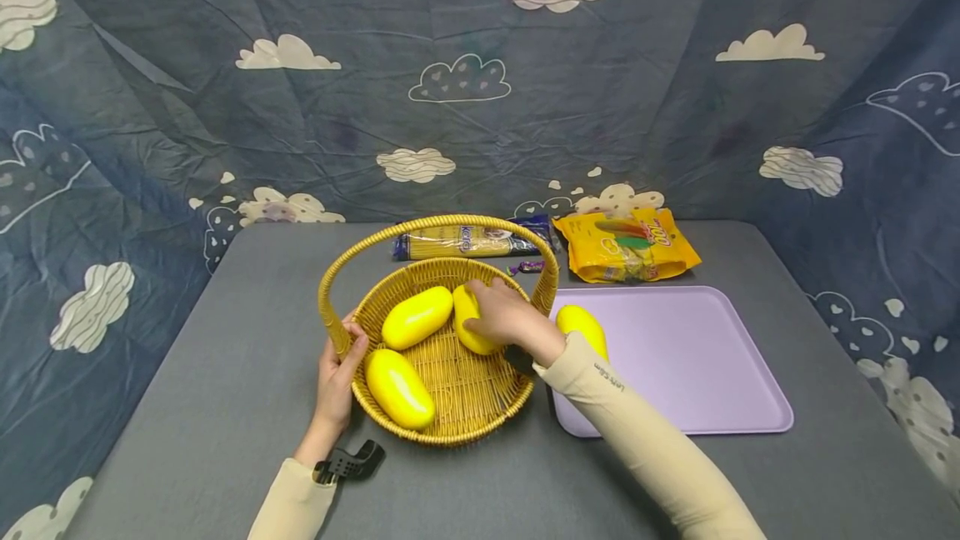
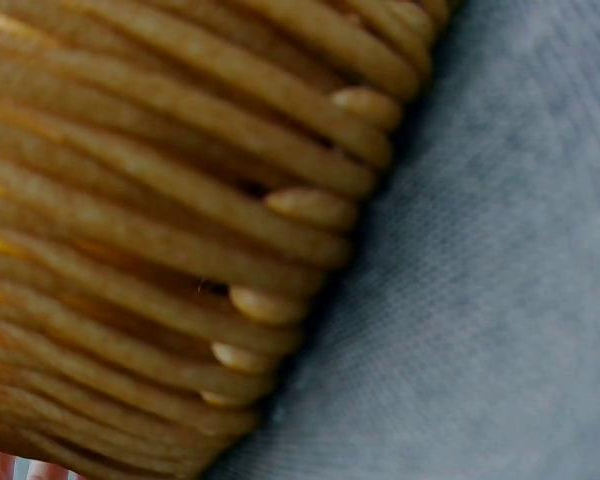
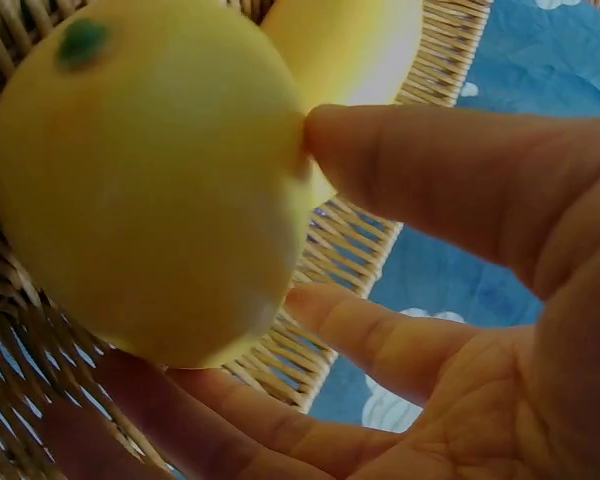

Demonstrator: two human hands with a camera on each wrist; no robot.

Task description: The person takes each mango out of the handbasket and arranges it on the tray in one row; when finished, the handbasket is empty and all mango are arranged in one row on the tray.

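Observation:
A wicker basket [image 1: 448,386] with a tall arched handle stands on the grey table. My left hand [image 1: 335,377] grips its left side by the handle's foot, thumb over the rim. The left wrist view is filled by the woven wall [image 2: 160,220], with fingertips at the bottom corner. Inside the basket, my right hand [image 1: 510,315] holds a yellow mango [image 1: 468,336], thumb on one side and fingers round the other. Its green stem spot shows in the right wrist view, where the mango [image 3: 150,190] fills the upper left. Two more mangoes [image 1: 417,317] lie at the basket's left.
A lilac tray [image 1: 690,365] lies right of the basket, with another mango [image 1: 582,329] at its left end, partly behind my right forearm. Behind stand a pasta packet [image 1: 450,242], a small purple-wrapped sweet [image 1: 527,267] and a yellow snack bag [image 1: 628,247]. Cloud-patterned cloth surrounds the table.

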